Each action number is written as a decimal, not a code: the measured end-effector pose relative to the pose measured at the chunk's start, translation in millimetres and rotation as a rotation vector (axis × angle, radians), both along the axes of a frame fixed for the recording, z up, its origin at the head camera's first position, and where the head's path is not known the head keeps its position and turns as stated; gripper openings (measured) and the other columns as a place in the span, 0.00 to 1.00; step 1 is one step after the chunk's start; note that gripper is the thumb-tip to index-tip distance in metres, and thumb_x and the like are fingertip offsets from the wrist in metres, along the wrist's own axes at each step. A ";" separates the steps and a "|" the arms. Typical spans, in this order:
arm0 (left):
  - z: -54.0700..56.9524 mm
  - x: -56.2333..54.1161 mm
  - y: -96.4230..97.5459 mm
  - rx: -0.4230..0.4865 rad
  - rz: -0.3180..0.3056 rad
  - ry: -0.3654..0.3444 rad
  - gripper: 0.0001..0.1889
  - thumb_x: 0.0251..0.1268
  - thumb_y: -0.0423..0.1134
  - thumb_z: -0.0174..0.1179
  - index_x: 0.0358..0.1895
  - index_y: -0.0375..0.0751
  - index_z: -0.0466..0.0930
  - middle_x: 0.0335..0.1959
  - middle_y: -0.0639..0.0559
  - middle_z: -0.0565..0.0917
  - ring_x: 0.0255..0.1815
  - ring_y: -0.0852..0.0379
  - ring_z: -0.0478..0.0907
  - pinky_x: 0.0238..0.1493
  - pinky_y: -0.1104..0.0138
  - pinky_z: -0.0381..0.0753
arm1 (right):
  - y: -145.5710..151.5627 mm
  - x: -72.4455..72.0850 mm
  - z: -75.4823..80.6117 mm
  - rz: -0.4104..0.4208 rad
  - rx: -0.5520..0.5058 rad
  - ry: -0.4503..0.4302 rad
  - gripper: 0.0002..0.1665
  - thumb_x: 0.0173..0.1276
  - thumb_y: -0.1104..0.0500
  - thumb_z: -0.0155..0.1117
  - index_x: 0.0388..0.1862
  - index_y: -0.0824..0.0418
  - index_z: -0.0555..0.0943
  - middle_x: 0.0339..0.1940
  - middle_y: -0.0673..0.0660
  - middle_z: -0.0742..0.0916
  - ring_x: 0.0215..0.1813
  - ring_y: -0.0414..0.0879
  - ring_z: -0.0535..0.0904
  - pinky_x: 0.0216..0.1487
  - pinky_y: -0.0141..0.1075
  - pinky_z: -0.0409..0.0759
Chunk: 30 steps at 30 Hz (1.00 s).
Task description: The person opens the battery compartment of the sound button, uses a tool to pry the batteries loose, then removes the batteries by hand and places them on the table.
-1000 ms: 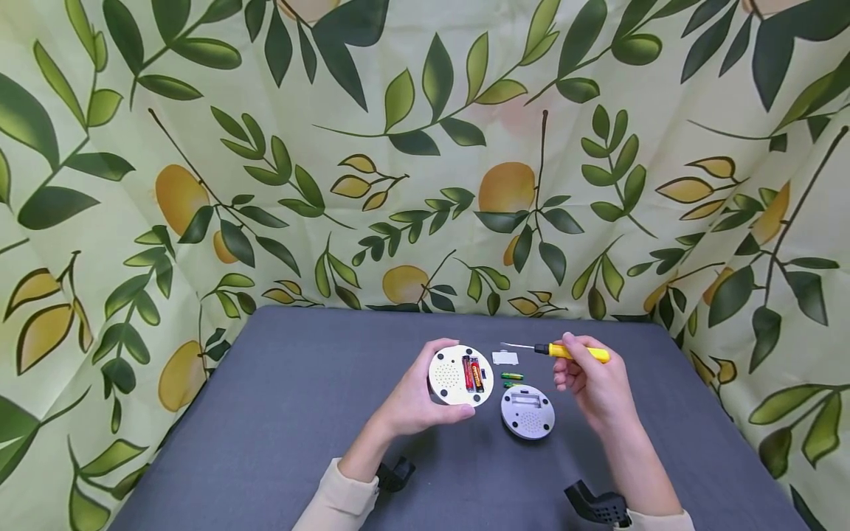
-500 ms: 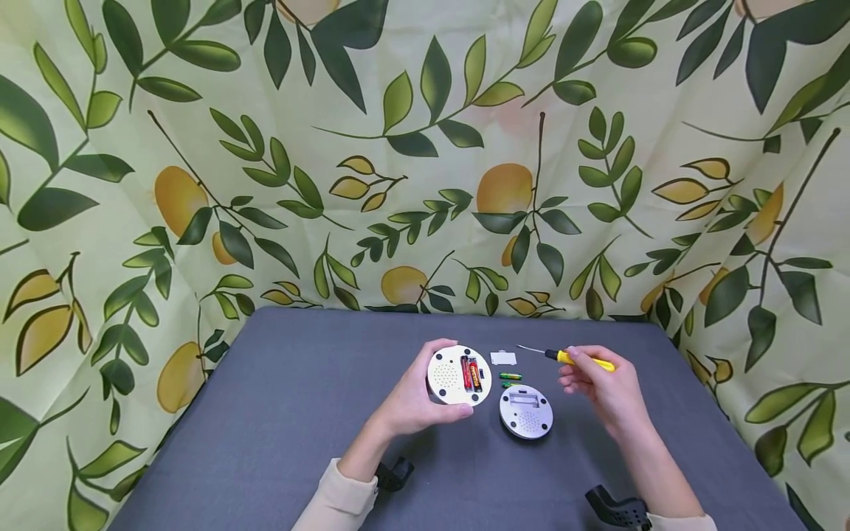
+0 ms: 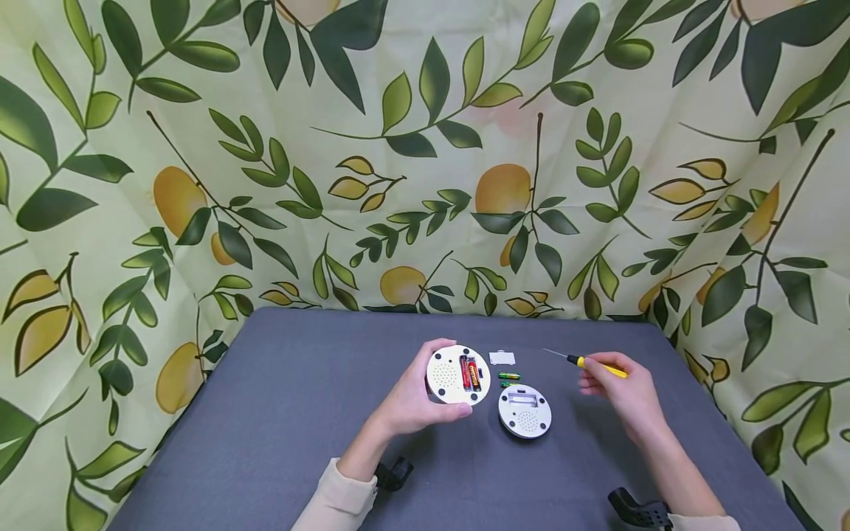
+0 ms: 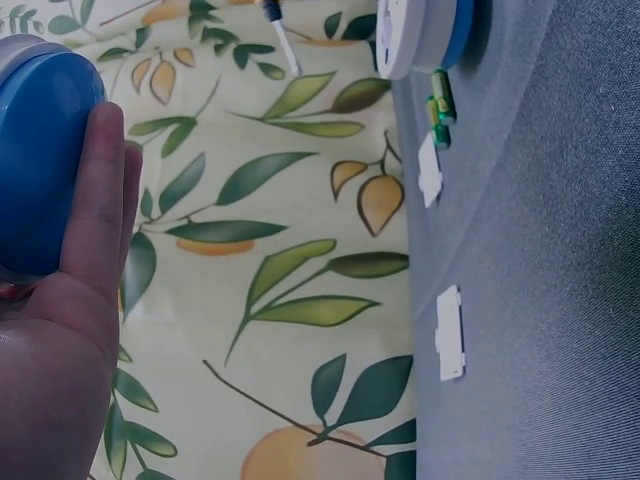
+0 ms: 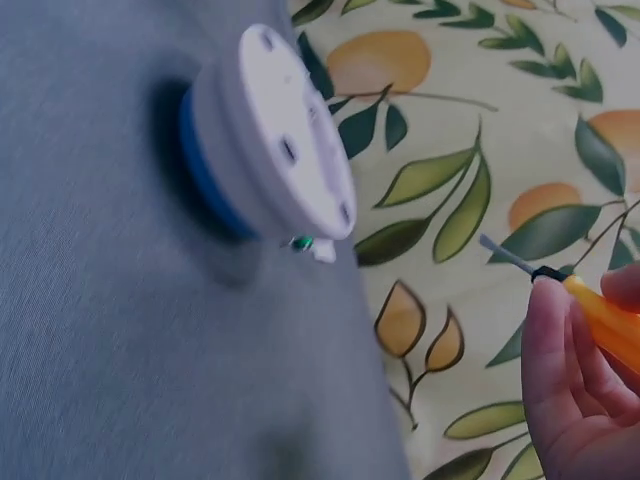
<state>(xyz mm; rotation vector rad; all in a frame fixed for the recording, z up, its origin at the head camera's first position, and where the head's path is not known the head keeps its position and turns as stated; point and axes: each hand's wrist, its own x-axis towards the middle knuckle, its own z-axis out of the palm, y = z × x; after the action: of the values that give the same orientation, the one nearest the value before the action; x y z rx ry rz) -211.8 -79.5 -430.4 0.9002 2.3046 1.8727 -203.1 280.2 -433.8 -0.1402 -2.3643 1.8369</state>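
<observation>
In the head view my left hand (image 3: pixel 410 402) grips a round white device (image 3: pixel 446 377) by its rim, above the table. Two red batteries (image 3: pixel 470 373) sit in its uncovered compartment. Its other side is blue in the left wrist view. My right hand (image 3: pixel 629 394) holds a screwdriver (image 3: pixel 603 367) by the yellow handle, its thin shaft pointing left, away from both devices. A second round device (image 3: pixel 527 423) lies on the table between the hands, its battery compartment uncovered, with no batteries seen in it.
Behind the second device lie green batteries (image 3: pixel 509 376) and a white battery cover (image 3: pixel 502 358). The left wrist view shows another white cover (image 4: pixel 450 333) on the grey table (image 3: pixel 319 383). A leaf-patterned cloth (image 3: pixel 425 184) stands behind the table.
My right hand has moved right and slightly toward me with the screwdriver, away from the devices. My left hand still holds its device in nearly the same place.
</observation>
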 end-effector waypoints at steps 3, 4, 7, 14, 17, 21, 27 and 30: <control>0.1 -0.1 -0.5 0.000 0.000 0.000 0.49 0.47 0.40 0.80 0.73 0.45 0.61 0.59 0.53 0.76 0.54 0.54 0.75 0.56 0.64 0.73 | 4.9 0.7 -3.7 -0.035 0.079 -0.003 0.27 0.76 0.51 0.63 0.58 0.73 0.75 0.41 0.62 0.86 0.34 0.45 0.87 0.40 0.37 0.86; 0.2 -0.1 -0.5 0.001 0.001 0.001 0.49 0.47 0.40 0.80 0.73 0.45 0.61 0.59 0.53 0.76 0.54 0.54 0.75 0.56 0.64 0.73 | 6.6 0.8 -5.2 -0.047 0.097 -0.005 0.27 0.76 0.51 0.63 0.59 0.72 0.75 0.41 0.63 0.86 0.34 0.44 0.87 0.40 0.37 0.86; 0.0 0.1 -0.8 0.004 0.001 -0.001 0.48 0.47 0.40 0.80 0.73 0.49 0.62 0.59 0.53 0.76 0.54 0.55 0.76 0.56 0.64 0.74 | 11.9 -0.3 -10.2 -0.094 0.134 -0.006 0.27 0.76 0.50 0.64 0.59 0.71 0.75 0.40 0.62 0.86 0.34 0.46 0.87 0.40 0.36 0.86; 0.3 0.9 -0.7 0.012 -0.001 0.001 0.47 0.47 0.40 0.80 0.72 0.53 0.62 0.58 0.53 0.76 0.53 0.55 0.76 0.56 0.64 0.73 | 27.6 -5.5 -25.9 -0.206 0.140 -0.021 0.26 0.75 0.51 0.64 0.60 0.70 0.74 0.38 0.56 0.86 0.33 0.44 0.87 0.38 0.34 0.86; 0.6 1.2 -0.5 0.014 -0.003 0.002 0.47 0.46 0.40 0.80 0.72 0.52 0.62 0.58 0.53 0.76 0.53 0.55 0.76 0.57 0.64 0.73 | 34.6 -6.7 -32.8 -0.254 0.141 -0.058 0.26 0.76 0.51 0.63 0.61 0.70 0.74 0.38 0.53 0.85 0.32 0.40 0.85 0.37 0.33 0.85; 0.4 1.2 -0.6 0.012 -0.006 0.005 0.48 0.46 0.40 0.80 0.72 0.48 0.62 0.58 0.53 0.76 0.53 0.55 0.76 0.57 0.64 0.73 | 44.2 -8.4 -40.1 -0.309 0.111 -0.100 0.25 0.75 0.53 0.64 0.60 0.71 0.74 0.33 0.45 0.84 0.30 0.37 0.85 0.36 0.33 0.85; 0.8 1.1 -0.8 0.017 -0.008 0.003 0.48 0.46 0.40 0.80 0.72 0.53 0.62 0.58 0.53 0.76 0.53 0.55 0.76 0.57 0.64 0.73 | 59.3 -12.1 -48.2 -0.347 0.098 -0.121 0.25 0.73 0.56 0.65 0.58 0.73 0.74 0.27 0.43 0.85 0.27 0.38 0.86 0.33 0.33 0.85; 1.0 1.4 -1.0 0.016 -0.007 0.001 0.47 0.46 0.40 0.80 0.72 0.53 0.62 0.58 0.53 0.76 0.53 0.55 0.76 0.57 0.64 0.73 | 63.8 -13.2 -50.1 -0.362 0.109 -0.130 0.24 0.73 0.57 0.65 0.58 0.73 0.74 0.25 0.42 0.85 0.26 0.37 0.85 0.32 0.33 0.84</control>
<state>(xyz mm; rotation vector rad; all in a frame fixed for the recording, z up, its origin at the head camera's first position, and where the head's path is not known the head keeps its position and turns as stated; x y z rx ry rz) -210.4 -80.5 -429.4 0.9098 2.2875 1.8920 -216.3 344.0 -483.9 -0.6458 -2.3229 1.5678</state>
